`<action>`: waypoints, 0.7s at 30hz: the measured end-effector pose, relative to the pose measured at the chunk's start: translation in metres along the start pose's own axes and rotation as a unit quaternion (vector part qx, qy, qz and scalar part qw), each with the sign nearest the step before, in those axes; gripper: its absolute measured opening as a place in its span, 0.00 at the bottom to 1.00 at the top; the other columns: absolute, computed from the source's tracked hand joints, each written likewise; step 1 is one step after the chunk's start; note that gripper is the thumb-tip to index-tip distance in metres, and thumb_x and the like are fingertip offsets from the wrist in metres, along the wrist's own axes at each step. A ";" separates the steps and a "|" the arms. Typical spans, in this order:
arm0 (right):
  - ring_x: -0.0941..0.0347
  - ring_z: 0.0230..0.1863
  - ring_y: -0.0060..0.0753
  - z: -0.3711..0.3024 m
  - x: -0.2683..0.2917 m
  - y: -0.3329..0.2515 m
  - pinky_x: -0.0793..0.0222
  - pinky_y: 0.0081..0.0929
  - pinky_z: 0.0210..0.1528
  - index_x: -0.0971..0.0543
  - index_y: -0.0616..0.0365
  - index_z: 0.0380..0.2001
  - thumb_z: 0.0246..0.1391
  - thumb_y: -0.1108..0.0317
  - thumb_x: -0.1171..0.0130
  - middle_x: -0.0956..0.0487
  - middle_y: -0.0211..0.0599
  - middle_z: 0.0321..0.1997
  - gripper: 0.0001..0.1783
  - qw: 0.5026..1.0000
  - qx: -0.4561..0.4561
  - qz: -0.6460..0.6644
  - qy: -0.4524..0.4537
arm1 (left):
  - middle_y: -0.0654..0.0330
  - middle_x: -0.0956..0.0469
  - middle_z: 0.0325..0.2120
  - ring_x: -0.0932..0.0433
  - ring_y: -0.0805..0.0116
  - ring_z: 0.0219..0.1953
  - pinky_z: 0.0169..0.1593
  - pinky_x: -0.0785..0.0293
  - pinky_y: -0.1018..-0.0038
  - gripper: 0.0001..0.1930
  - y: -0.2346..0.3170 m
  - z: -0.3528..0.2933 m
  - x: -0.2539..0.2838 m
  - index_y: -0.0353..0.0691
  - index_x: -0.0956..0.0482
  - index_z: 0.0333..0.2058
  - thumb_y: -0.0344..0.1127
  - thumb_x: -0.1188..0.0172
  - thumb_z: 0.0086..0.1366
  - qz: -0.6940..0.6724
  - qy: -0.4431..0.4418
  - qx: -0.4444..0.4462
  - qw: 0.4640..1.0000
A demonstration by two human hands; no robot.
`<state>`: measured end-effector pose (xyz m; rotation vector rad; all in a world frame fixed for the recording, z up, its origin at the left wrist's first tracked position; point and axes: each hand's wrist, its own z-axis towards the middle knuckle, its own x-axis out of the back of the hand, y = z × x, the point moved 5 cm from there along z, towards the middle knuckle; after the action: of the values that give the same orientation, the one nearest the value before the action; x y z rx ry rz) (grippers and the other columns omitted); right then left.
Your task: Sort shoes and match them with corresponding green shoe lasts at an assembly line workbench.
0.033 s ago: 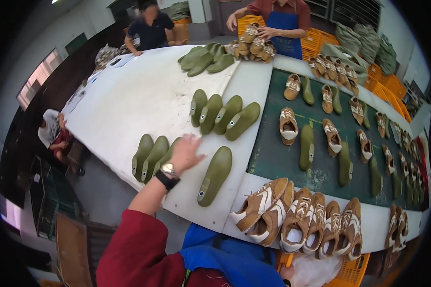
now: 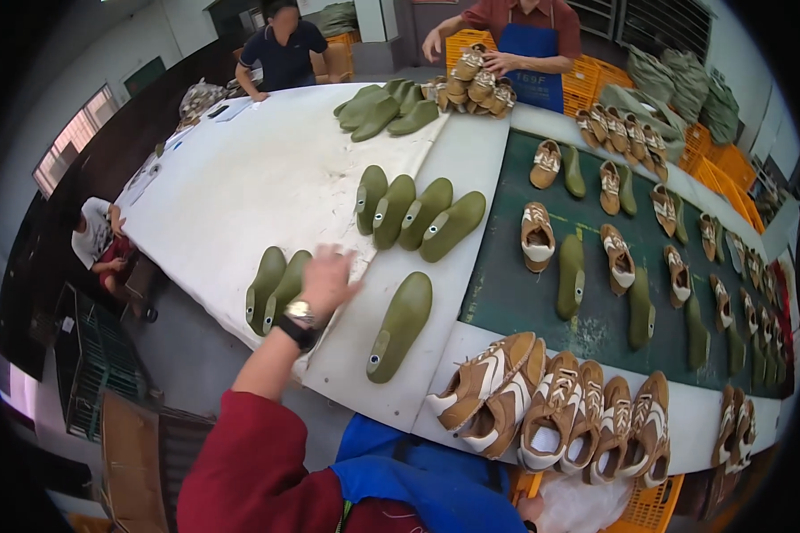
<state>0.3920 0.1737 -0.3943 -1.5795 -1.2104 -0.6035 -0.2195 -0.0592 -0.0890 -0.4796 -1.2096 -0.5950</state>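
Note:
My left hand [image 2: 327,282], with a watch and a dark band at the wrist, hovers over the white table with its fingers apart and nothing visibly held. Just left of it lie two green shoe lasts [image 2: 278,289]; anything beneath the hand is hidden. To its right rests a single green last [image 2: 400,329], apart from the hand. Beyond, several green lasts [image 2: 418,213] lie in a row. Low in the picture, my right hand [image 2: 532,508] shows only in part beside a clear plastic bag [image 2: 582,502]; its fingers are hidden.
Brown-and-white sneakers [image 2: 551,404] line the near table edge. On the green conveyor belt [image 2: 507,293], sneakers and lasts lie in rows. A co-worker in a blue apron [image 2: 529,67] handles piled sneakers [image 2: 471,84] at the far side. An orange crate [image 2: 653,508] stands below the near edge.
My left hand has shifted slightly left. A third last beside the left pair, partly visible before, is now hidden behind the hand.

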 end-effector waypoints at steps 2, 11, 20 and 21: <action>0.25 0.34 0.54 -0.012 0.016 -0.026 0.30 0.42 0.36 0.22 0.63 0.36 0.46 0.61 0.40 0.21 0.53 0.31 0.17 0.999 0.011 -0.027 -0.037 | 0.49 0.29 0.45 0.33 0.49 0.49 0.49 0.33 0.55 0.33 -0.075 -0.034 0.006 0.48 0.28 0.49 0.52 0.33 0.43 0.082 0.026 0.104 0.991; 0.25 0.35 0.56 0.007 -0.005 0.000 0.31 0.43 0.38 0.22 0.63 0.36 0.46 0.62 0.40 0.22 0.54 0.31 0.17 0.998 0.036 -0.012 -0.043 | 0.47 0.23 0.44 0.24 0.56 0.47 0.52 0.30 0.69 0.24 -0.243 -0.127 -0.062 0.45 0.25 0.50 0.44 0.39 0.54 -0.397 -0.065 0.351 0.845; 0.24 0.36 0.58 0.000 0.009 -0.017 0.30 0.43 0.40 0.22 0.67 0.35 0.43 0.65 0.42 0.21 0.57 0.32 0.17 0.999 0.049 0.005 -0.012 | 0.48 0.23 0.44 0.24 0.54 0.47 0.51 0.28 0.68 0.24 -0.166 -0.113 -0.051 0.44 0.27 0.51 0.33 0.43 0.51 -0.307 -0.071 0.291 0.903; 0.24 0.36 0.58 0.001 0.006 -0.014 0.30 0.43 0.40 0.22 0.66 0.36 0.43 0.65 0.42 0.21 0.57 0.32 0.17 0.999 0.046 -0.001 -0.012 | 0.47 0.23 0.44 0.24 0.53 0.47 0.51 0.29 0.67 0.24 -0.151 -0.110 -0.048 0.44 0.27 0.51 0.32 0.43 0.52 -0.279 -0.081 0.283 0.914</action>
<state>0.3813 0.1770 -0.3839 -1.5125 -1.2398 -0.5250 -0.2514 -0.2347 -0.1625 0.3327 -1.6166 -0.6529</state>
